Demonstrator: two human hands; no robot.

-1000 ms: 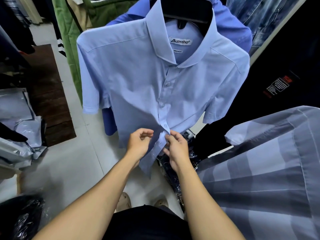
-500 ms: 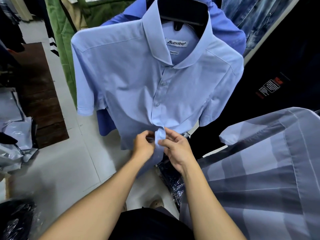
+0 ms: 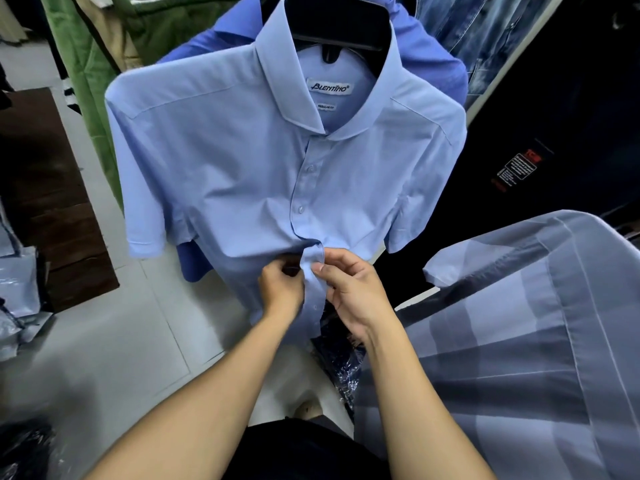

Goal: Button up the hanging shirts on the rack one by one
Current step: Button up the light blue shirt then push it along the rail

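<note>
Now both hands, left hand [image 3: 281,286] and right hand [image 3: 353,293], pinch the light-blue shirt [image 3: 242,174] placket between them.

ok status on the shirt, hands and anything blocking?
Left hand and right hand both pinching the placket low on the light blue shirt. Two buttons above look fastened. Nothing in the way.

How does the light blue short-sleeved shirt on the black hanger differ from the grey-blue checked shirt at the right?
The light blue short-sleeved shirt is plain; the grey-blue checked shirt has wide checks. The light blue one faces the camera, its black hanger visible; the checked one fills the near right, its hanger unseen. The left hand and right hand hold the light blue shirt's front strip; neither touches the checked one. Both are bluish.
</note>
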